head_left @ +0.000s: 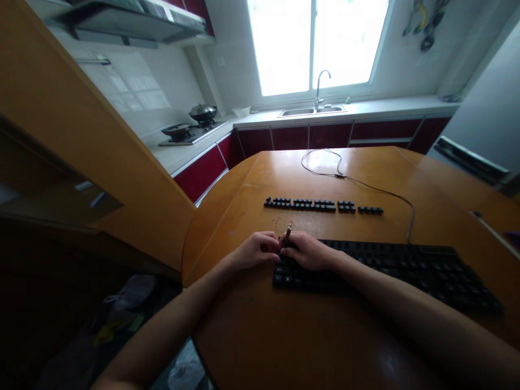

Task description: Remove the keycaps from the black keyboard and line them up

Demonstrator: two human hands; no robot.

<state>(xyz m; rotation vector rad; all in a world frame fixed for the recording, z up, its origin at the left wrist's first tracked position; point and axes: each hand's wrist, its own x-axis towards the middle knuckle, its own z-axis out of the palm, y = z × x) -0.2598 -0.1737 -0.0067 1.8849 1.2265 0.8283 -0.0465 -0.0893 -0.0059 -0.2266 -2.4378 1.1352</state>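
**A:** Where are the hands?

**B:** Both are at the left end of the black keyboard (385, 265), which lies on the wooden counter (284, 336). The right hand (306, 250) rests on the keys there, its fingers curled around a thin tool (288, 234) that sticks up between the two hands.

**A:** What kind of tool?

**B:** It is too small and dark to tell. Only the slim upper end shows, and the tip is hidden by the fingers.

**A:** And the left hand (258, 250)?

**B:** It is curled too, sitting on the counter just beside the keyboard's corner with its fingertips against the foot of the tool. I cannot tell whether it grips the tool or only touches it.

**A:** Anything else on the counter?

**B:** A row of loose black keycaps (320, 205) is lined up beyond the hands, apart from the keyboard. A dark cable (365, 184) runs from the keyboard's far edge and loops towards the back. The keyboard's top-left keys are covered by the right hand, so I cannot tell whether any slots there are bare. At the right edge, a pale strip and something purple are cut off by the frame.

**A:** And behind?

**B:** There is a sink (312, 110) under a bright, washed-out window, and a wok (203, 112) on the hob at the left. The floor below is too dark to read.
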